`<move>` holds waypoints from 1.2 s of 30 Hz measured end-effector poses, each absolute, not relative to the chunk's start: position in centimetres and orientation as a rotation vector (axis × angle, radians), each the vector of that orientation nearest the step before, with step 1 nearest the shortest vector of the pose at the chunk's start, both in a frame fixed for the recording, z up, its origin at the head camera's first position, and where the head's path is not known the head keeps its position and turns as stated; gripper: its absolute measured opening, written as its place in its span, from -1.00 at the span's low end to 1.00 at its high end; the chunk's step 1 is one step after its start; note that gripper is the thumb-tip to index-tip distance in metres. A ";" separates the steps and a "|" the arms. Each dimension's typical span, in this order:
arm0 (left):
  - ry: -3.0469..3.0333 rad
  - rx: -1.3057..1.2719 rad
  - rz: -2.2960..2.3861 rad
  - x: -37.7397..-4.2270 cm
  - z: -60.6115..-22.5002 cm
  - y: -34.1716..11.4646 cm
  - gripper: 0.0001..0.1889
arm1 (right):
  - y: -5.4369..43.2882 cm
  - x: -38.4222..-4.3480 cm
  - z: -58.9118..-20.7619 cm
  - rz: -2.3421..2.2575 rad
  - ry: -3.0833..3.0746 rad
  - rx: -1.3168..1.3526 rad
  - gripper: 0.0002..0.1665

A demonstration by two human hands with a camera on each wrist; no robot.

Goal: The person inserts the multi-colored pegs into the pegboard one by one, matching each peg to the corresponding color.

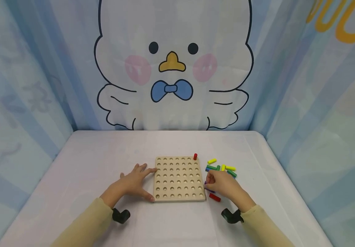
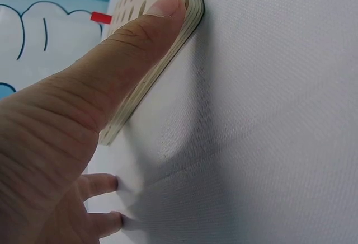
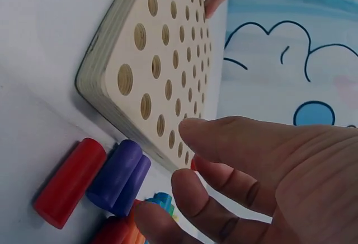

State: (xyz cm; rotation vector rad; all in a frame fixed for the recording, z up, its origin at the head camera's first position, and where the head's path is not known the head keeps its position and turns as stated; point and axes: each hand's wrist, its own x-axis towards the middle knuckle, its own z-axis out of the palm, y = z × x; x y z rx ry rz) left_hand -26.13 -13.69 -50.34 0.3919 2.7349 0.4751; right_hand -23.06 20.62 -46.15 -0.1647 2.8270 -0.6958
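Observation:
A square wooden pegboard (image 1: 175,177) with rows of round holes lies flat on the table. One red peg (image 1: 195,156) stands in its far right corner hole. My left hand (image 1: 132,183) is spread at the board's left side, thumb on the near left corner and a fingertip at the left edge. Beside the right edge, my right hand (image 1: 225,185) hovers over loose pegs with fingers bent and a gap between thumb and fingertips. Below those fingers in the right wrist view lie a red peg (image 3: 70,182) and purple pegs (image 3: 116,175); an orange peg is partly hidden by a finger.
Yellow pegs (image 1: 212,161), green pegs (image 1: 232,173) and blue ones lie in a loose cluster right of the board. The white-covered table (image 1: 109,147) ends at a curtain (image 1: 171,113) printed with a cartoon bird. Curtains also hang at both sides.

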 end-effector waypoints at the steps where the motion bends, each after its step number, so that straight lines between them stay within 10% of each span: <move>1: 2.736 0.394 0.470 -26.2 -50.3 -13.7 0.23 | 20.7 -22.8 -46.2 -0.687 2.822 -0.173 -0.74; 36: 2.722 0.365 0.489 -26.2 -50.2 -13.7 0.23 | 21.4 -21.3 -47.9 -0.666 2.768 -0.149 -0.79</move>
